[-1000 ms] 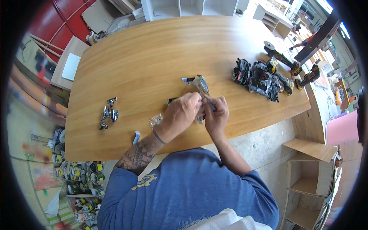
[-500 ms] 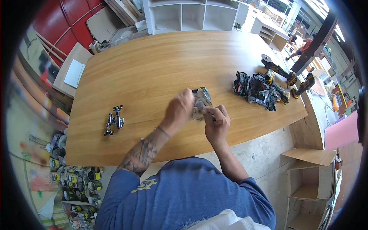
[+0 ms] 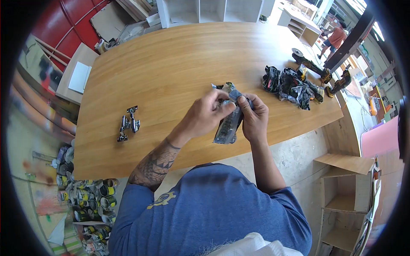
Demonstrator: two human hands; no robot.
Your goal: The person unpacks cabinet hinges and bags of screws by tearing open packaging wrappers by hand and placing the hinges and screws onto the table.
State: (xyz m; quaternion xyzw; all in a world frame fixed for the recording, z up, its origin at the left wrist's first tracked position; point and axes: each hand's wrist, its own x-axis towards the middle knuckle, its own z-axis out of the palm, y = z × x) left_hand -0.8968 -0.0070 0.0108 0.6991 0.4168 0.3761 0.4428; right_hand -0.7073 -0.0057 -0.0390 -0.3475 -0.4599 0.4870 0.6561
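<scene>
The plastic packet (image 3: 227,129), probably light, soft and slippery, is held over the surface (image 3: 162,64) at its top, best gripped there, by the right hand's (image 3: 255,117) narrowed fingers, while whether the left hand's (image 3: 203,114) curled fingers grip cannot be told.

Plastic packet (image 3: 226,131), earlier bunched and largely covered, now extends lengthwise toward the wearer. Left hand (image 3: 208,112) and right hand (image 3: 255,115) both shift rightward. Background person (image 3: 336,37), previously partly hidden, now shows more fully.
</scene>
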